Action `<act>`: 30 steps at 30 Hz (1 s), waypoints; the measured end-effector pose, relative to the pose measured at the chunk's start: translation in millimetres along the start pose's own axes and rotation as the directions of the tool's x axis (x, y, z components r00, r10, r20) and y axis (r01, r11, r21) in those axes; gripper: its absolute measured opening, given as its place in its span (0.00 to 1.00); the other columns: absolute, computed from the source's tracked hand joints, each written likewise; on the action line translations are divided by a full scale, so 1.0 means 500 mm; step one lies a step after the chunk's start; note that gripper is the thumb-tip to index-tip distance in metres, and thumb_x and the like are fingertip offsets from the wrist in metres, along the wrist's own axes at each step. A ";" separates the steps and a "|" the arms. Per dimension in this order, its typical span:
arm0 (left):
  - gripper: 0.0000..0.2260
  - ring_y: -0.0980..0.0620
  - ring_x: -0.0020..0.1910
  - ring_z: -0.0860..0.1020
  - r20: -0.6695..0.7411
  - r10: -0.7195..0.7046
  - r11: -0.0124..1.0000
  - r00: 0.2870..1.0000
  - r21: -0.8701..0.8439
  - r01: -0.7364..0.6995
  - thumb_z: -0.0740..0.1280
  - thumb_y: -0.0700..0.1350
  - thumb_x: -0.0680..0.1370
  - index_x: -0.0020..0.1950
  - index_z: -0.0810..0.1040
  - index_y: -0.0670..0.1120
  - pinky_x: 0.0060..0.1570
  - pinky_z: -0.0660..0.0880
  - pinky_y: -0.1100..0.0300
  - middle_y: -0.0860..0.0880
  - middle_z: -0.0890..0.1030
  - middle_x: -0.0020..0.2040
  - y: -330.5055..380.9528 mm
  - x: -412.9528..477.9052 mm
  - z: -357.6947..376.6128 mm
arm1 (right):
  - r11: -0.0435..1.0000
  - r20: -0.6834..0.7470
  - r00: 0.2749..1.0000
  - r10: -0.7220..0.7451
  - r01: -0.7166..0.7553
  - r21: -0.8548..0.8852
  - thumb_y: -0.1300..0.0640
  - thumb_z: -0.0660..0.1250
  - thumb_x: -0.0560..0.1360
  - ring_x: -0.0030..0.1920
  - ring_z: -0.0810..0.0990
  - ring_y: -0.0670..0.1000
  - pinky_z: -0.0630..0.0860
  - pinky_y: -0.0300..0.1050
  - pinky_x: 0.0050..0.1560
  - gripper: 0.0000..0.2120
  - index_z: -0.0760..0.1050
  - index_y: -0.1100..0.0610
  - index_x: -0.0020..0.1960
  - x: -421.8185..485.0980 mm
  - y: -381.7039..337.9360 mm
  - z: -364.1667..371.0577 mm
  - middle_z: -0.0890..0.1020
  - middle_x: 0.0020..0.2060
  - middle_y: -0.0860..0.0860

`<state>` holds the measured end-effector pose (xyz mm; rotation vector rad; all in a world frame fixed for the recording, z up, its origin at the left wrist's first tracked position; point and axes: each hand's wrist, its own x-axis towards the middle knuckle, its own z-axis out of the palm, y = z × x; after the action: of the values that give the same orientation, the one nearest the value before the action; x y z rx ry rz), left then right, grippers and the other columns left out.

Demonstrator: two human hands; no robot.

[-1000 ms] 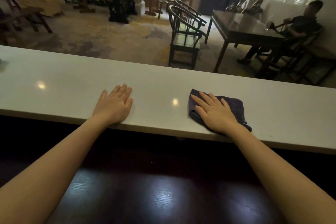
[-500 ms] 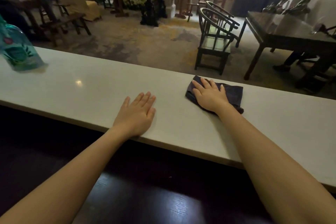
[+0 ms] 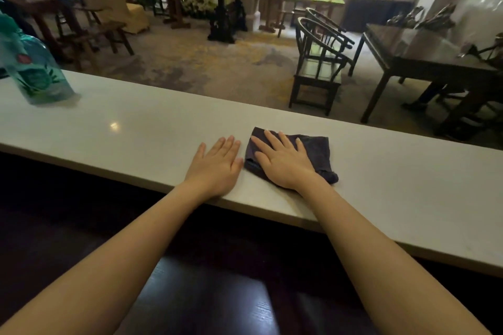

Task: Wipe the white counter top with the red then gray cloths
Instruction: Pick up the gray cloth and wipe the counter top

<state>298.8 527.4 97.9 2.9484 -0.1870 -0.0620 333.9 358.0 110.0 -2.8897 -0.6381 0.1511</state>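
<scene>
A folded dark gray cloth [image 3: 317, 149] lies on the long white counter top [image 3: 136, 128], near its front edge. My right hand [image 3: 283, 162] presses flat on the cloth's left half, fingers spread. My left hand [image 3: 217, 164] rests palm down on the bare counter right beside the cloth, its fingers almost touching the cloth's left edge. No red cloth is in view.
A teal plastic bottle [image 3: 32, 68] stands on the counter at the far left. Beyond the counter are dark wooden chairs [image 3: 318, 62] and a dark table [image 3: 424, 57]. A dark lower surface [image 3: 206, 294] lies below the counter's front edge.
My right hand has slid the gray cloth leftward along the counter until it sits next to my left hand. The view has swung left, bringing the teal bottle into sight.
</scene>
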 end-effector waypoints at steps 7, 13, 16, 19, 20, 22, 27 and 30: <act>0.26 0.54 0.76 0.43 0.005 -0.002 0.999 1.000 0.037 0.001 0.40 0.58 0.78 0.75 0.44 0.51 0.72 0.40 0.46 0.51 0.44 0.78 -0.140 -0.012 -0.025 | 0.999 -0.043 0.998 0.035 -0.035 -0.013 0.42 0.41 0.78 0.76 0.42 0.53 0.38 0.61 0.72 0.23 0.45 0.39 0.72 -0.020 -0.116 0.039 0.47 0.77 0.46; 0.26 0.55 0.75 0.42 0.045 0.103 0.994 0.994 0.036 -0.105 0.41 0.61 0.77 0.74 0.44 0.56 0.71 0.39 0.43 0.55 0.43 0.77 -0.251 -0.030 -0.047 | 0.999 -0.044 0.998 0.053 -0.053 -0.007 0.41 0.41 0.78 0.76 0.42 0.53 0.37 0.61 0.72 0.23 0.44 0.38 0.72 0.015 -0.230 0.061 0.47 0.76 0.46; 0.24 0.55 0.75 0.42 0.028 0.132 0.991 0.991 0.029 -0.133 0.41 0.59 0.78 0.74 0.44 0.57 0.71 0.38 0.42 0.55 0.43 0.77 -0.288 -0.028 -0.054 | 0.998 -0.054 0.997 0.063 -0.064 -0.013 0.41 0.41 0.78 0.76 0.42 0.53 0.37 0.61 0.71 0.23 0.44 0.38 0.72 0.032 -0.282 0.071 0.47 0.77 0.46; 0.23 0.55 0.75 0.42 0.021 0.153 0.987 0.988 0.043 -0.154 0.41 0.56 0.79 0.74 0.44 0.56 0.72 0.39 0.42 0.55 0.43 0.77 -0.329 -0.028 -0.058 | 0.998 -0.065 0.996 0.066 -0.067 -0.013 0.42 0.41 0.78 0.76 0.42 0.54 0.37 0.61 0.71 0.23 0.44 0.38 0.72 0.057 -0.333 0.081 0.47 0.77 0.47; 0.23 0.55 0.75 0.42 0.032 0.158 0.986 0.987 0.049 -0.159 0.40 0.56 0.79 0.74 0.44 0.56 0.72 0.39 0.42 0.55 0.43 0.77 -0.339 -0.024 -0.059 | 0.998 -0.061 0.996 0.065 -0.066 -0.010 0.42 0.41 0.78 0.76 0.42 0.54 0.37 0.61 0.71 0.23 0.44 0.38 0.72 0.065 -0.345 0.082 0.47 0.77 0.47; 0.23 0.54 0.75 0.42 0.051 0.145 0.988 0.988 0.049 -0.148 0.40 0.56 0.79 0.74 0.44 0.57 0.71 0.39 0.41 0.55 0.43 0.77 -0.370 -0.013 -0.066 | 0.998 -0.048 0.997 0.062 -0.063 -0.004 0.42 0.41 0.78 0.76 0.42 0.54 0.37 0.61 0.71 0.23 0.44 0.38 0.72 0.084 -0.367 0.084 0.47 0.77 0.47; 0.23 0.54 0.76 0.44 0.008 0.055 0.998 0.998 0.037 -0.055 0.41 0.56 0.79 0.74 0.46 0.56 0.72 0.41 0.44 0.54 0.45 0.77 -0.468 0.002 -0.077 | 0.999 -0.033 0.998 0.054 -0.054 0.008 0.42 0.41 0.78 0.76 0.42 0.55 0.36 0.62 0.71 0.23 0.46 0.39 0.73 0.140 -0.435 0.093 0.47 0.77 0.47; 0.23 0.53 0.76 0.45 -0.025 0.073 0.996 0.997 0.047 -0.072 0.41 0.51 0.80 0.75 0.46 0.50 0.73 0.43 0.47 0.51 0.46 0.78 -0.486 0.000 -0.078 | 0.999 -0.031 0.999 0.034 -0.034 0.003 0.43 0.42 0.78 0.76 0.42 0.55 0.37 0.63 0.72 0.24 0.46 0.41 0.73 0.175 -0.477 0.099 0.47 0.77 0.48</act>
<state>330.6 771.3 90.7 2.9835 -0.2952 -0.0089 309.1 615.5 102.8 -2.8961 -0.5827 0.1105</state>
